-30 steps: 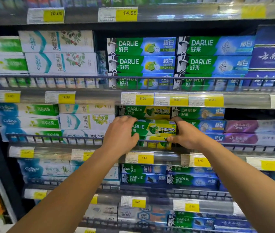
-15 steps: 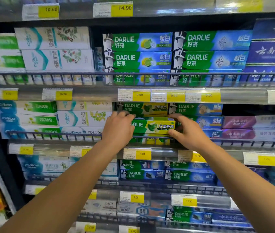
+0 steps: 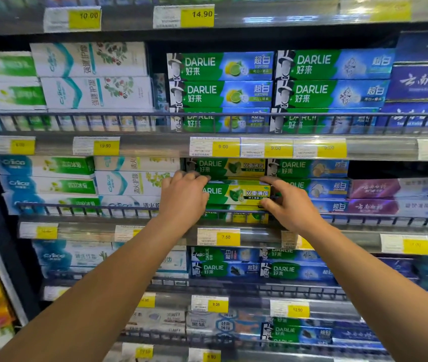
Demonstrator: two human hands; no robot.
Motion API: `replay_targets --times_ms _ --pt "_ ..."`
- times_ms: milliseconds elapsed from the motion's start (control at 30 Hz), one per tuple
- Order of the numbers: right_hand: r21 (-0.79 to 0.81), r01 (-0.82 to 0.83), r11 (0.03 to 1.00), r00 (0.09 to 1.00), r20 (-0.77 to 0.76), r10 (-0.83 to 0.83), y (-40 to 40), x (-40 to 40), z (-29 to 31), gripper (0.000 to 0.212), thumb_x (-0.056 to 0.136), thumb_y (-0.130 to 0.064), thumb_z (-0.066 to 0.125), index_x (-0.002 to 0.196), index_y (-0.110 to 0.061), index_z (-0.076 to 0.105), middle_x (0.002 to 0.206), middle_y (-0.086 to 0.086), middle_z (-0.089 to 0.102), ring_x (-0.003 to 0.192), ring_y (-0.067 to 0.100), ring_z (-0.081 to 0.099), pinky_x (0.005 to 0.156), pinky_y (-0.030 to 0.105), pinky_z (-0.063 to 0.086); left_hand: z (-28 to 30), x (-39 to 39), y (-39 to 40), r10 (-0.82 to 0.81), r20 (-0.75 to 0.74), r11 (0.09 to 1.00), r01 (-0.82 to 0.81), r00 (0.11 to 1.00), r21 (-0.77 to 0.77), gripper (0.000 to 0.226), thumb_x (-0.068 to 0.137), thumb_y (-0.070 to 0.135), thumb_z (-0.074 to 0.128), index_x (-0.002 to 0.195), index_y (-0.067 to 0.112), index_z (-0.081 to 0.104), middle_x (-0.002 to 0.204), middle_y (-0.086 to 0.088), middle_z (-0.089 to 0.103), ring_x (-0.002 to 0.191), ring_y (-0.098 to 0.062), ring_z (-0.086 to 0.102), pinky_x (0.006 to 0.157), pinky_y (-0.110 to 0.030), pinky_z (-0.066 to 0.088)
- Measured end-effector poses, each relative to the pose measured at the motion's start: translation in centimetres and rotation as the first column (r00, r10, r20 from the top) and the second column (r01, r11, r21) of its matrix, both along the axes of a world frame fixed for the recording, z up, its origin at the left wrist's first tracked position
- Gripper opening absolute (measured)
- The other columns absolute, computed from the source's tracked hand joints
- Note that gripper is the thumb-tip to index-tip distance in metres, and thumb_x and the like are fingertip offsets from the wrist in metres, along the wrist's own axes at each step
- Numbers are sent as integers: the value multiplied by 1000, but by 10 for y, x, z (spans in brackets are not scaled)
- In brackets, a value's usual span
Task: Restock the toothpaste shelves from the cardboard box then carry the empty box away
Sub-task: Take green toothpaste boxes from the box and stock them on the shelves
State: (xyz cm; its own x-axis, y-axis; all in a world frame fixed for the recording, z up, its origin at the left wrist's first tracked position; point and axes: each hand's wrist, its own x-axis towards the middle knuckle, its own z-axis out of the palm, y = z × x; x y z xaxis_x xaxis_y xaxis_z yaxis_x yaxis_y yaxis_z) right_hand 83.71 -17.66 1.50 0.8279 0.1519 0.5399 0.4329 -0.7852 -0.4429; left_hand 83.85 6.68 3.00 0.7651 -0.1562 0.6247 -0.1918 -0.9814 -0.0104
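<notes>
Hands (image 3: 184, 198) (image 3: 290, 205) grip toothpaste box (image 3: 237, 193) between them.

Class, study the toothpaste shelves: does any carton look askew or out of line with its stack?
Yes. The green-and-yellow Darlie carton gripped by the left hand and right hand juts forward of its stack, above the wire rail. Neighbouring cartons sit squarely.

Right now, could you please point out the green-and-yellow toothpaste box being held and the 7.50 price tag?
green-and-yellow toothpaste box (image 3: 236, 193): head view, middle of its front face.
7.50 price tag (image 3: 225, 237): head view, yellow part with the number.
</notes>
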Motion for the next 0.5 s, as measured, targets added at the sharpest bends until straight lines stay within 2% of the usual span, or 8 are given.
replay_targets --times_ms 233,333,433,500 --pt "-1 24 1000 1000 12 -24 1 2 -2 53 93 -30 62 143 -28 44 142 1 52 127 25 50 101 37 44 -3 -1 3 -42 18 999 42 999 -13 47 95 32 53 141 29 46 140 3 52 127 -23 42 97 -38 30" --pt "12 65 998 998 -7 -65 1 2 -2 61 92 -35 63 147 -29 36 143 4 51 122 28 53 96 39 47 -3 -3 4 -66 26 997 66 998 -28 50 93 33 54 142 28 45 140 3 52 127 -23 42 99 -39 30" --pt "58 98 994 995 22 -99 0 -7 -4 65 90 -38 64 148 -31 34 134 3 55 114 27 56 90 39 48 2 -11 0 -136 62 985 142 989 -98 49 92 32 55 141 26 47 139 2 52 126 -24 42 100 -39 29" --pt "93 130 987 990 47 -135 -5 -21 -6 65 90 -37 65 147 -31 34 136 0 53 118 24 54 94 41 47 3 -19 -12 -232 75 953 242 970 -181 48 92 32 57 139 25 49 139 3 52 127 -23 41 102 -39 29"
